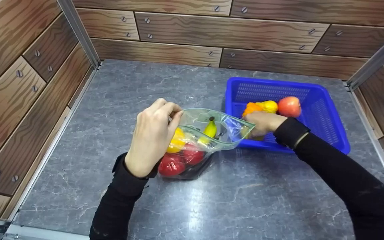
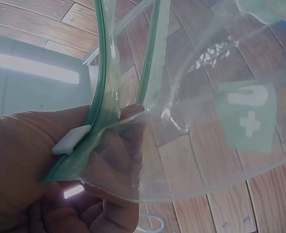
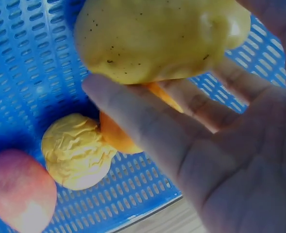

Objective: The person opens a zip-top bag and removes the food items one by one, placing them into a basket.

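Observation:
My left hand pinches the green zip edge of a clear plastic zip bag between thumb and fingers; a white slider shows beside the thumb. The bag's mouth gapes toward the basket. Inside lie a banana, a yellow item, two round red fruits and something dark. My right hand reaches into the blue basket. In the right wrist view its fingers stretch out along and under a yellow, dark-speckled potato, with the thumb apart at the upper right.
Also in the basket are a red apple, a wrinkled yellow item and an orange item partly behind the fingers. A grey marbled tabletop lies beneath, bordered by wood-patterned panels and metal posts.

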`<state>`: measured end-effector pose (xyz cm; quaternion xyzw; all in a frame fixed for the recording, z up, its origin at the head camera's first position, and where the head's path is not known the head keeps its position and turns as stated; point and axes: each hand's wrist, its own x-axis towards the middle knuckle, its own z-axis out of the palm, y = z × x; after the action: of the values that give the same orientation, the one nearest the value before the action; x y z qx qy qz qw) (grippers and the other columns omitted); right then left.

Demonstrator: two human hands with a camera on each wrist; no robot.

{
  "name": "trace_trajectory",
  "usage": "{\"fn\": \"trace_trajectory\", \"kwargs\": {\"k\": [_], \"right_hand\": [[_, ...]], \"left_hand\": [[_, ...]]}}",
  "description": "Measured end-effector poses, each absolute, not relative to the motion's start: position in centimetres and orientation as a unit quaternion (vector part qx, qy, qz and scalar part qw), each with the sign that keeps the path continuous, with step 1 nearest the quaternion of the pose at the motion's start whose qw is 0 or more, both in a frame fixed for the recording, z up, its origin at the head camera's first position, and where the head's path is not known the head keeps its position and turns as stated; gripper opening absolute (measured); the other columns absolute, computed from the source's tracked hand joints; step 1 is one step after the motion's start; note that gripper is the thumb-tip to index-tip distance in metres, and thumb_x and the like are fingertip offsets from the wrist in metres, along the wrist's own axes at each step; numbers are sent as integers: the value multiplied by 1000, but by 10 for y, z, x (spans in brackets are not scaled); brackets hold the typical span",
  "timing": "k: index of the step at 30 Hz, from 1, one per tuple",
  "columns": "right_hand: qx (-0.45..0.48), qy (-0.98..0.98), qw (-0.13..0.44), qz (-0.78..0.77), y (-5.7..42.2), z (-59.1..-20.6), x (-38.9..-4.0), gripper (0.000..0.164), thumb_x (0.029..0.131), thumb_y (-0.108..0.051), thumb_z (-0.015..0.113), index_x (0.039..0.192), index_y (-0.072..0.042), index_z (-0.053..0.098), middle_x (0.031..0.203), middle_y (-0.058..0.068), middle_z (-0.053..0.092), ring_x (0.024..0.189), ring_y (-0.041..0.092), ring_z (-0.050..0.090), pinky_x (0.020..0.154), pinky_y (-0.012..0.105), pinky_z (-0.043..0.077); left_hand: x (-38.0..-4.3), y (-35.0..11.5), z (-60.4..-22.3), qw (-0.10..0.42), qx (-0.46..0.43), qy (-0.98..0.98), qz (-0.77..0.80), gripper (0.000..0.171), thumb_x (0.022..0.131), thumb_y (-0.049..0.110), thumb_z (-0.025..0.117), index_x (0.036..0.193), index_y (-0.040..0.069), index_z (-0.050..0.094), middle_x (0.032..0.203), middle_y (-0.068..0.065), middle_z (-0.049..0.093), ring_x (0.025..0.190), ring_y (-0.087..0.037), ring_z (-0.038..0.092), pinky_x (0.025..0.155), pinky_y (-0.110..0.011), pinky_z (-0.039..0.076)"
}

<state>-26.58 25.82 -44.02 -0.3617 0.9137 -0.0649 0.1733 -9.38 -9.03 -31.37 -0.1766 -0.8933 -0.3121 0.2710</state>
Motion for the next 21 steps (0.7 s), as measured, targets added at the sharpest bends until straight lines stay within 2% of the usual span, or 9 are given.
{"fn": "trace_trajectory", "kwargs": {"k": [3, 6, 9, 12, 17, 21], "right_hand": [[-360, 913, 177, -79, 247, -407, -248, 22, 80, -24, 82, 87, -8, 68, 74, 4, 62, 69, 23, 56, 66, 41, 52], [-350, 921, 152, -73, 243, -385, -238, 34, 85, -31, 85, 103, -5, 74, 87, 10, 72, 79, 27, 65, 75, 45, 57], [-345, 927, 122, -88, 242, -365, -231, 38, 89, -26, 84, 116, -2, 75, 105, 19, 78, 90, 35, 73, 83, 51, 62], [-344, 927, 89, -119, 242, -343, -221, 34, 91, -18, 81, 120, -1, 73, 113, 23, 78, 91, 36, 76, 82, 52, 64], [-353, 924, 14, -146, 234, -305, -192, 32, 93, -22, 83, 118, -4, 74, 105, 11, 80, 82, 21, 74, 73, 40, 63], [-389, 902, -61, -176, 224, -282, -164, 27, 90, -16, 85, 113, -7, 75, 94, 2, 78, 78, 12, 71, 67, 28, 60]], "left_hand": [[-94, -90, -314, 271, -177, -893, -313, 6, 95, 7, 78, 92, 2, 78, 82, -10, 68, 69, -20, 63, 60, -28, 50], [-94, -90, -314, 271, -178, -892, -314, 6, 95, 7, 78, 92, 1, 78, 82, -10, 68, 70, -21, 65, 61, -28, 52], [-94, -89, -314, 272, -177, -892, -316, 6, 95, 7, 77, 92, 1, 78, 82, -10, 68, 70, -20, 65, 61, -29, 52], [-95, -89, -316, 275, -177, -891, -314, 7, 95, 6, 77, 91, 1, 77, 81, -10, 67, 69, -20, 64, 61, -29, 51], [-94, -88, -316, 278, -180, -890, -313, 7, 96, 7, 77, 92, 2, 77, 81, -10, 67, 68, -20, 62, 60, -29, 48], [-93, -88, -315, 277, -179, -891, -313, 7, 96, 8, 77, 92, 2, 78, 82, -10, 68, 68, -20, 62, 60, -28, 48]]}}
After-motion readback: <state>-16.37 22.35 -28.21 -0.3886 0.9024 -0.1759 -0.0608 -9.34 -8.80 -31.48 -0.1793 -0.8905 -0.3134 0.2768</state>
